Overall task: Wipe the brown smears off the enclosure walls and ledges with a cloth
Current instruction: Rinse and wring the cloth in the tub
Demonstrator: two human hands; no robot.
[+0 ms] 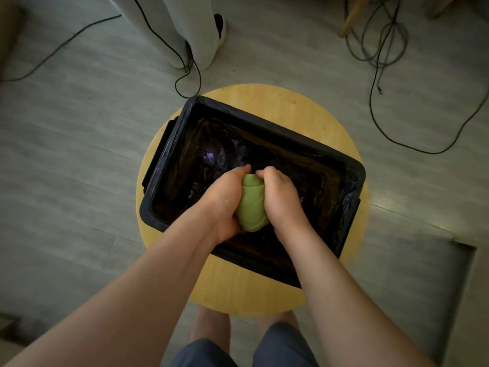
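Note:
A black rectangular bin (pixel 264 120), lined with a shiny black plastic bag, stands on a round wooden stool (pixel 291 102). Inside the bin, a bunched green cloth (pixel 251 205) is squeezed between both of my hands. My left hand (pixel 225 197) grips the cloth's left side, fingers curled over its far end. My right hand (pixel 280 194) grips its right side the same way. The fingertips of both hands nearly meet above the cloth. The bin's inside is dark, and I can make out no brown smears.
Another person's pale trouser legs and a black-and-white shoe (pixel 221 27) stand just beyond the stool. Black cables (pixel 185 75) trail over the grey floor at left, centre and right. A wooden chair leg (pixel 352 17) is at the upper right. My knees show below the stool.

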